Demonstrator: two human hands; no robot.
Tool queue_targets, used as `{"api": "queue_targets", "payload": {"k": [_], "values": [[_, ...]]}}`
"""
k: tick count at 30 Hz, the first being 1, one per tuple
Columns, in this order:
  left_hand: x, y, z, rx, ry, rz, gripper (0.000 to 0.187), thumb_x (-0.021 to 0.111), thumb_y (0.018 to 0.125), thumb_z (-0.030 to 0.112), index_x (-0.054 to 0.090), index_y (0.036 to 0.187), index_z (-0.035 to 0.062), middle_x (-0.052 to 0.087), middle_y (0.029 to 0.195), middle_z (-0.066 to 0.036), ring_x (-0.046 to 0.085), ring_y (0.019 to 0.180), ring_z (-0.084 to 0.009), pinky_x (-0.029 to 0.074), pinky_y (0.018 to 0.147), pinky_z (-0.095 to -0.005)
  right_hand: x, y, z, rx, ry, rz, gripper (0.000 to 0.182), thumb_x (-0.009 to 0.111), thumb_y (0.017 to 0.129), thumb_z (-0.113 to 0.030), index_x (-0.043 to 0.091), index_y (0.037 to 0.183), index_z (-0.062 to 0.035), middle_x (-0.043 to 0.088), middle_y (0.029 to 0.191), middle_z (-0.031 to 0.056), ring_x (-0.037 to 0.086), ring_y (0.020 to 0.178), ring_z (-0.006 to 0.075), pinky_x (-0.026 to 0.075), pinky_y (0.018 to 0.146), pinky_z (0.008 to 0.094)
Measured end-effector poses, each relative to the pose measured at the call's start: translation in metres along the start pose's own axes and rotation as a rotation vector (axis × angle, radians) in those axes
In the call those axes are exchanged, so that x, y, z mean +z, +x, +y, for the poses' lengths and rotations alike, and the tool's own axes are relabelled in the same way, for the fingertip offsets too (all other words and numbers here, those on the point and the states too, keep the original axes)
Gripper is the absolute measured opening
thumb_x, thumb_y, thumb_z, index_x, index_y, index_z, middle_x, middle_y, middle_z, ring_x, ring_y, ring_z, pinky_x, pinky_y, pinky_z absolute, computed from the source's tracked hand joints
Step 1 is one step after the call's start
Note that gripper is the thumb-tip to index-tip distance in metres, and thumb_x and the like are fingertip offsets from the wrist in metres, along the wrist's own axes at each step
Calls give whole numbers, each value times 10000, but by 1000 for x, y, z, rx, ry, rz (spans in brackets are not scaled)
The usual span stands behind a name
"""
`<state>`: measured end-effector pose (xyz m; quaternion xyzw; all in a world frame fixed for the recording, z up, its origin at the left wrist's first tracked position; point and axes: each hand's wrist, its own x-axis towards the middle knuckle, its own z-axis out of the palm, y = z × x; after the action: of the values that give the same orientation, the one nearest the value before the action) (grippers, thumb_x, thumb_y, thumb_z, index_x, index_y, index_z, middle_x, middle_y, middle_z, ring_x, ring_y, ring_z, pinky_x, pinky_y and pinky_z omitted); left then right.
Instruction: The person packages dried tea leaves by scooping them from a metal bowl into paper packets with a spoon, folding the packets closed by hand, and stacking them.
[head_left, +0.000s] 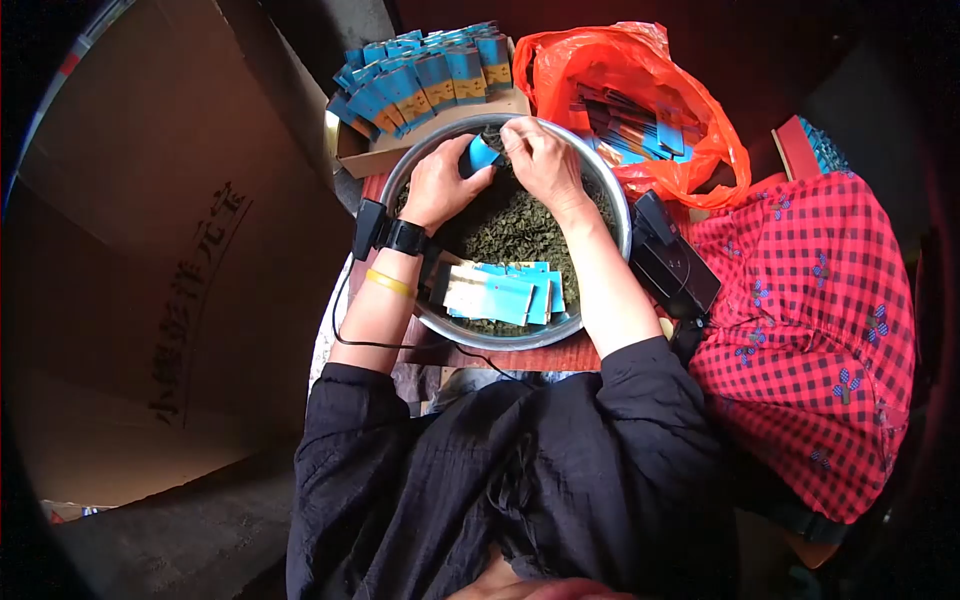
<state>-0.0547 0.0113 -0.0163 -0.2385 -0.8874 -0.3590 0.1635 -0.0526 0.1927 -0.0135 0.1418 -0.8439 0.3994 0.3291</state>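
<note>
A large metal basin (623,215) holds dark green dried leaves (505,222). Over its far part, my left hand (442,185) is wrapped round a small blue packet (480,155), whose mouth shows dark leaves. My right hand (545,165) is closed beside the packet's opening, its fingertips pinched together at the leaves there; what lies between them is too small to make out. Several flat blue and tan packets (500,293) lie overlapping on the leaves at the near side of the basin, below my left wrist.
Behind the basin, a cardboard box (375,160) bears rows of blue packets (430,80). A red plastic bag (715,115) with more packets stands at the back right. A black device (675,260) and red checked cloth (810,320) lie right. A large carton (150,250) fills the left.
</note>
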Motion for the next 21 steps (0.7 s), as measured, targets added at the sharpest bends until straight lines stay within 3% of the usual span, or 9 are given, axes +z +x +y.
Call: {"api": "queue_targets", "payload": {"k": [5,7,9,12,13,16,17,20,21], "values": [[-1,1,1,-30,-11,17,552,756,763,309,610,1199,4,652,1119,-219,630,1056,-346,493,912,-401,-7,4,-8,-166,8,57,132,589,925,-239,643,905,-119,670,781,140,653,747,340,508,652,455],[-2,0,2,-57,-27,5,552,754,764,311,609,1199,4,650,1121,-222,630,1056,-348,493,911,-401,-13,4,-8,-47,-122,122,150,580,944,-222,638,939,-84,676,803,150,664,771,347,518,673,420],[-2,1,3,-63,-7,6,551,751,768,315,609,1198,1,656,1107,-222,635,1045,-348,498,896,-401,-14,4,0,-11,-140,131,150,580,938,-231,639,972,-97,680,824,170,663,795,370,518,692,447],[0,1,1,-44,1,32,553,750,770,320,608,1196,-2,663,1091,-220,642,1030,-347,504,878,-403,-11,-2,9,228,-307,-167,206,548,915,-269,652,962,-97,687,842,205,667,838,401,508,763,517],[0,1,1,-45,2,30,553,750,770,320,608,1196,-2,663,1091,-220,642,1030,-347,504,878,-403,-8,-6,10,231,-307,-168,206,548,915,-269,652,962,-97,687,842,205,667,838,401,508,763,517],[0,1,0,-57,-22,23,528,728,755,333,622,1175,30,655,1103,-189,626,1032,-357,500,890,-428,1,-13,5,342,-244,-544,263,528,905,-297,660,1046,-119,672,997,219,626,1008,402,486,864,508],[0,2,0,-50,-9,36,539,738,763,331,617,1184,16,661,1090,-203,637,1025,-350,505,877,-414,0,-13,5,394,-230,-568,272,509,909,-295,665,1025,-105,659,1044,225,597,1058,411,469,894,511],[1,3,0,-45,-7,49,552,750,769,330,614,1193,5,668,1077,-217,649,1017,-344,509,865,-398,8,-12,31,379,-187,-542,286,505,915,-311,673,982,-89,693,945,191,647,972,380,490,855,481],[1,1,-1,-53,-9,49,552,750,768,331,615,1194,8,669,1077,-215,648,1018,-344,508,867,-398,9,-11,32,457,-146,-522,301,508,919,-326,674,953,-78,699,869,162,669,896,336,503,818,447]]}}
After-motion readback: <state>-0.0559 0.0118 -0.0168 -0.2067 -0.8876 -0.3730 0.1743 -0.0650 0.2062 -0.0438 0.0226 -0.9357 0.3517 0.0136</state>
